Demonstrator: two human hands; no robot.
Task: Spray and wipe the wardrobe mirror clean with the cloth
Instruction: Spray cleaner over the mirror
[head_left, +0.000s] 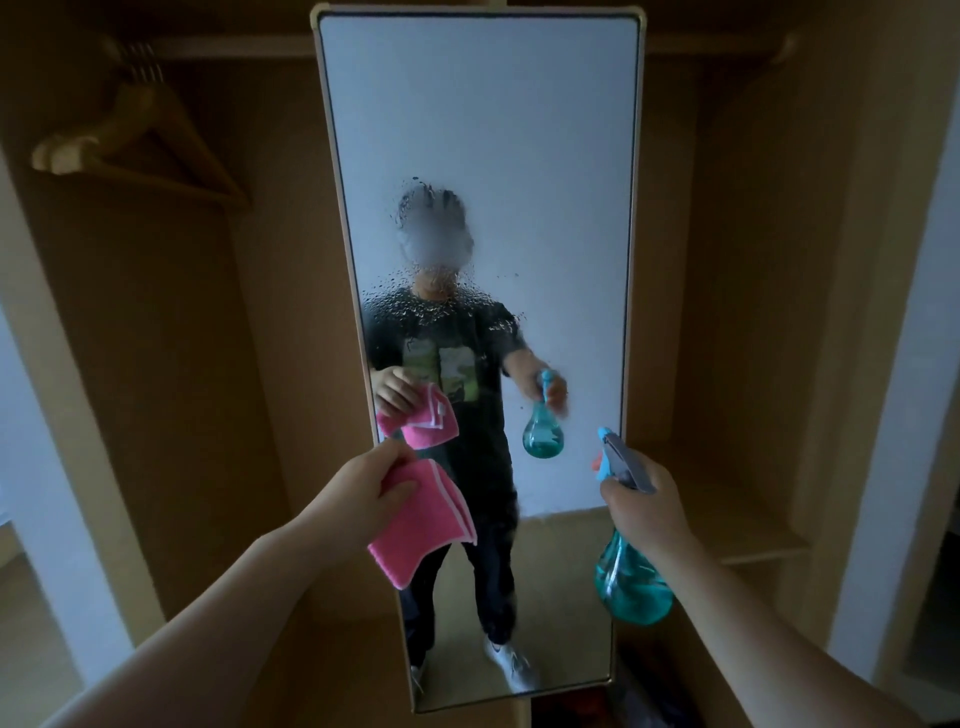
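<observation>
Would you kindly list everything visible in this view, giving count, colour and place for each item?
Tall gold-framed wardrobe mirror: one, pale gold frame, centre, upright.
Spray droplets: many, clear, on the middle of the mirror's glass.
Pink folded cloth: one, pink with pale edging, in front of the mirror's lower left.
Teal translucent plastic spray bottle: one, teal body with a blue-grey trigger head, by the mirror's lower right edge.
Wooden coat hangers: several, exact count unclear, light wood, upper left.
Wooden wardrobe: one, light brown, surrounding the mirror.
Left hand: one, grips the cloth.
Right hand: one, grips the bottle's neck.
</observation>
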